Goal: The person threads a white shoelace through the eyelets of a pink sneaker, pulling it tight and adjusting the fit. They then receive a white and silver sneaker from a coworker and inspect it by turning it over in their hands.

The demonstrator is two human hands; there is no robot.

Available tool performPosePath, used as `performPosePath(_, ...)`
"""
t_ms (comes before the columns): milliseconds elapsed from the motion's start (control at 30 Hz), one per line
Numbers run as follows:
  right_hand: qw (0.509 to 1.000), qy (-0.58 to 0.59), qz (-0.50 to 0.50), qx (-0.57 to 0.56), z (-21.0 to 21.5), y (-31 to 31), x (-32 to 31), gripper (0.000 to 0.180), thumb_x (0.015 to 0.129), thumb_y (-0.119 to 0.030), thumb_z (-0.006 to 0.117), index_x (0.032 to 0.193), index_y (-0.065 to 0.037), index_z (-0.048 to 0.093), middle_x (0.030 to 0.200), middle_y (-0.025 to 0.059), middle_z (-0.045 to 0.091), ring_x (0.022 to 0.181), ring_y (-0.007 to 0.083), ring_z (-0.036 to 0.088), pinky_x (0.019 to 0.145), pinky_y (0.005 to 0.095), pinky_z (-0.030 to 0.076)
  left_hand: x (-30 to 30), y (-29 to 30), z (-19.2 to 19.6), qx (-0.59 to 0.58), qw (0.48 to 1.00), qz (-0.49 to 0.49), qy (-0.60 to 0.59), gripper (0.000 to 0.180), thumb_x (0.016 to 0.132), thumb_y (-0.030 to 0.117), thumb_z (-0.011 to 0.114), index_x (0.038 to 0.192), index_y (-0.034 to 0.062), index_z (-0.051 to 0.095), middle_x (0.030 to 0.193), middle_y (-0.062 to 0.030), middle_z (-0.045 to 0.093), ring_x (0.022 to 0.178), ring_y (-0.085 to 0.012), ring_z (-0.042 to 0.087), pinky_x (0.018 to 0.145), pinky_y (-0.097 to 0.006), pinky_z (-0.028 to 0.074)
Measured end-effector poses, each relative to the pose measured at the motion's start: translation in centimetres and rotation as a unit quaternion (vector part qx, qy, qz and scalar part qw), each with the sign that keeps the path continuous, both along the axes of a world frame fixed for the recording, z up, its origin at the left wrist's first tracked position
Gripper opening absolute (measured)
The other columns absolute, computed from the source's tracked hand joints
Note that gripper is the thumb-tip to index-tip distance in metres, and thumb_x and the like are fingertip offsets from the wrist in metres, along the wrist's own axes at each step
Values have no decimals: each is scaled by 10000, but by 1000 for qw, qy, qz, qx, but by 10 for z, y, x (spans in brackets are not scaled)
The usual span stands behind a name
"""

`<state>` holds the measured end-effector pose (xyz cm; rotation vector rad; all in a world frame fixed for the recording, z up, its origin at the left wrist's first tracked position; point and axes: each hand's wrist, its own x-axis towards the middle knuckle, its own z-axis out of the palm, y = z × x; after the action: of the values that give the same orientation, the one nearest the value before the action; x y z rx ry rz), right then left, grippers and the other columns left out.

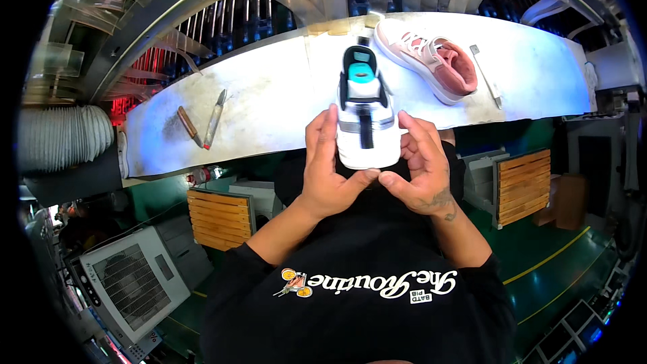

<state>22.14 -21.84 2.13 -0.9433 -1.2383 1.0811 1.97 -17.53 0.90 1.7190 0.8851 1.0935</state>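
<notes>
Between my two hands is a white sneaker point(349, 146) with black trim, a black heel strip and a teal patch inside. Its heel faces me and its toe points away, over the table's near edge. My left hand point(328, 168) grips the left side of the heel, thumb at the bottom. On the other side, my right hand point(422, 165) curls round the heel, its thumb also near the bottom. Just beyond and to the right, a pink and white sneaker point(431, 61) rests on the white table point(269, 101).
A brown-handled tool point(190, 127) and a pointed knife-like tool point(215, 119) lie at the table's left. Beside the pink shoe lies a thin white tool point(486, 75). Metal framing point(162, 17) with clear strips arches behind. Slatted wooden stools point(219, 219) stand below.
</notes>
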Motion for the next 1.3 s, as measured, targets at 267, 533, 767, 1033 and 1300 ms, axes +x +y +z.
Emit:
performPosePath(267,999,-43,4,19,-8,15,-28,801,832,-143,918,1498,18,505,1375,157,480,986,166,661,843,304,605,-31,-4,4,-100,990,-16,-103,1048,986,378,759,1665,-74,100,1583,-186,330,1447,-274,444,1189,-416,383)
performPosePath(533,997,-72,10,16,-14,22,-39,768,798,-120,933,1460,-14,559,1335,143,510,998,180,674,831,298,607,-36,-9,5,-127,980,24,-150,992,982,457,721,1627,-81,194,1533,-170,461,1404,-249,485,1172,-398,391)
performPosePath(767,996,-86,-8,5,-19,27,-48,708,810,-115,915,1425,-23,578,1300,143,559,1025,202,694,812,312,601,-48,-7,-1,-132,975,43,-172,918,980,419,699,1603,-74,238,1551,-191,462,1432,-289,487,1204,-432,381)
performPosePath(1033,999,-25,-18,-24,-29,23,-57,788,813,-61,907,1478,-19,485,1272,148,606,1019,197,697,816,307,577,-47,-7,2,-145,972,65,-171,963,978,431,700,1618,-80,193,1538,-185,462,1396,-250,489,1183,-408,383)
performPosePath(1300,998,42,-43,-19,-41,13,-52,700,849,4,859,1453,-4,505,1328,125,562,988,155,671,826,282,540,-25,-3,12,-145,971,3,-189,1073,964,246,803,1639,-59,26,1524,-191,461,1357,-255,550,1133,-389,456)
